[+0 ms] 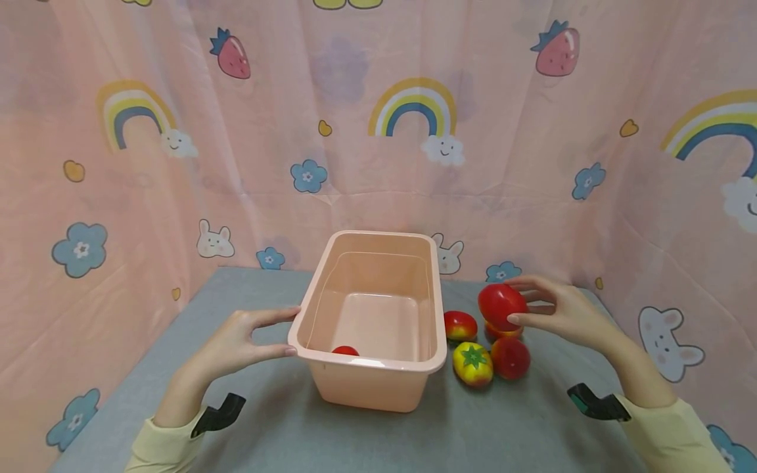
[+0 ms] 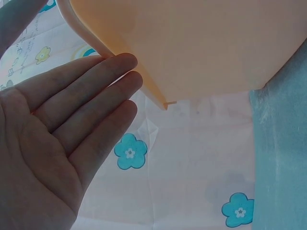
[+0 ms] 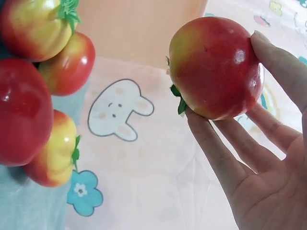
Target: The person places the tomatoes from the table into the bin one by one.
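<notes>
My right hand (image 1: 568, 310) holds a red toy tomato (image 1: 503, 306) between thumb and fingertips, raised over the others; in the right wrist view the tomato (image 3: 216, 69) shows a yellow side and a green calyx. Beneath and beside it several more tomatoes (image 1: 473, 364) are grouped on the table. At the middle is a peach plastic tub (image 1: 378, 389) with one red piece (image 1: 345, 351) showing inside, mostly hidden by the near wall. My left hand (image 1: 242, 338) touches the tub's left rim; in the left wrist view its fingers (image 2: 91, 103) are straight along the rim.
A grey-blue table (image 1: 260, 420) carries the tub and the tomatoes, which lie close to the tub's right side. A pink printed curtain (image 1: 378, 203) hangs behind the table and along both sides.
</notes>
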Tool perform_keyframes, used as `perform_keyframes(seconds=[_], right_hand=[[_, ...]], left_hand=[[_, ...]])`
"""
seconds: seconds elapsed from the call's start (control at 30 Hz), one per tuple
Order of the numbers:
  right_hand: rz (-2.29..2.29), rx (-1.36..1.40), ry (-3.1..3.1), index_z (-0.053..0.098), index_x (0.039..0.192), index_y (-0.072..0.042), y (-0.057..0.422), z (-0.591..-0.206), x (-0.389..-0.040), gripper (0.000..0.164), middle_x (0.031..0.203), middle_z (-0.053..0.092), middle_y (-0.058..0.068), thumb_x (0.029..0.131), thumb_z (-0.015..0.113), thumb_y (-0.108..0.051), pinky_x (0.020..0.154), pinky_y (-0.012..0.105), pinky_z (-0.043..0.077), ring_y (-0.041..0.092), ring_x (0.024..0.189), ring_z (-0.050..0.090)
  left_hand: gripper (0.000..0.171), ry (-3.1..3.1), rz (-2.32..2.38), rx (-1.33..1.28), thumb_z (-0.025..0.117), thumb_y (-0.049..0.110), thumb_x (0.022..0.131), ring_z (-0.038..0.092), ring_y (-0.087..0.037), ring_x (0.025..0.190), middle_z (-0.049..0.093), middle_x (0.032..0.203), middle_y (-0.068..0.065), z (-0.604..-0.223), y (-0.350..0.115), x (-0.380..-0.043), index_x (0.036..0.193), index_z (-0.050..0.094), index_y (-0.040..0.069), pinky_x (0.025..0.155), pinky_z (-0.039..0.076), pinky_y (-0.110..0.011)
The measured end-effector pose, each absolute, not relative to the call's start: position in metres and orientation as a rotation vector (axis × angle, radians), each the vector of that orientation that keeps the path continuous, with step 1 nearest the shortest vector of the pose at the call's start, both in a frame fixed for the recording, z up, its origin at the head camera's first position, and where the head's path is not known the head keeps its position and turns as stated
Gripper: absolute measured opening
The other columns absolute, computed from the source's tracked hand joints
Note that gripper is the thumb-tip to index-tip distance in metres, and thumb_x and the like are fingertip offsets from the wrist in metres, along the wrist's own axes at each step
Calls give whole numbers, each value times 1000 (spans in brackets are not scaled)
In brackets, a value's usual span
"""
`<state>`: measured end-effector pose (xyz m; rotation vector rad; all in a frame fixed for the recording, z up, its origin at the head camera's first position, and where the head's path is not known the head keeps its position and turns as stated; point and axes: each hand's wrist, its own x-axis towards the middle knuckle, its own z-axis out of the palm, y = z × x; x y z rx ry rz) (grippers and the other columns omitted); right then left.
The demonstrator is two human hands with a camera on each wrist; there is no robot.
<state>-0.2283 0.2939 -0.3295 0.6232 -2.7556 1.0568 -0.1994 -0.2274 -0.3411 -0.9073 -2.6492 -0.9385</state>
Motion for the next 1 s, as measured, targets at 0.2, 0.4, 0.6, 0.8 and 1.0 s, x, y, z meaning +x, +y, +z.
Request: perform_keyframes(seconds=[0.2,0.4,0.6,0.8,1.0], right_hand=[[1070,641,-2758,51,132,-12,288,-324,-231,62,126,58,15,79,78,-28,74,36,59,37,108,60],[1095,650,-2762,50,133,-13,282,-321,-233,63,126,58,14,78,79,-26,76,37,59,36,109,60],[1097,651,-2767,50,132,-14,277,-316,-235,63,125,58,13,78,79,-29,80,38,58,34,110,60],[1086,666,-2752,51,130,-15,272,-312,-236,62,125,59,12,76,80,-31,80,39,58,34,109,61],[1065,668,-2749,51,130,-15,267,-308,-237,62,126,58,11,78,78,-33,82,41,57,33,109,61]], left_hand=[[59,-2649,-937,-913,77,41,77,60,-13,116,64,124,6,-341,-227,-199,129,61,18,93,51,-41],[60,-2650,-932,-920,77,40,77,60,-12,116,64,124,6,-339,-226,-199,129,61,17,93,51,-41],[59,-2647,-921,-924,77,40,77,60,-13,116,64,124,6,-339,-227,-200,129,61,17,93,51,-41],[59,-2648,-929,-925,77,40,77,60,-12,115,64,124,6,-340,-228,-200,129,61,18,93,51,-40],[60,-2657,-944,-921,77,41,77,60,-12,116,64,124,6,-339,-227,-200,129,60,18,94,51,-41]])
